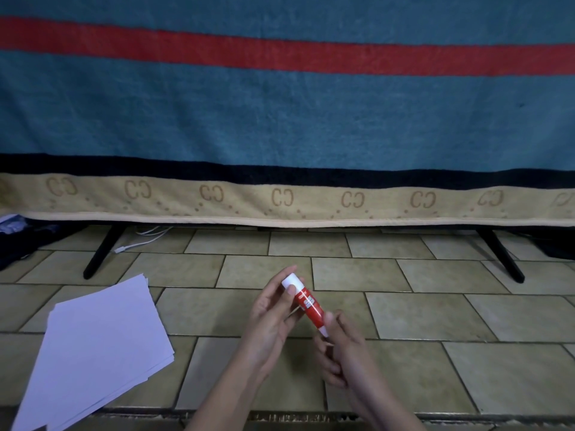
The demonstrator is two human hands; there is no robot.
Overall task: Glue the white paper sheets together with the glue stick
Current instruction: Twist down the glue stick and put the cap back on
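Nearest us, the right hand (337,353) curls round the lower end of the glue stick (308,304); the left hand (273,315) pinches its white cap between thumb and fingers, so both hands are clamped on it above the tiled floor (435,321); to the left, we see the white paper sheets (99,343) lying in a loose stack on the tiles; beyond hangs a blue blanket (280,119) with a red stripe.

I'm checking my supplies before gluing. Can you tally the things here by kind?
Glue stick: 1, held by left hand and right hand
Paper stack: 1, sheet number unclear
White cable: 1
Black legs: 2
Total: 5
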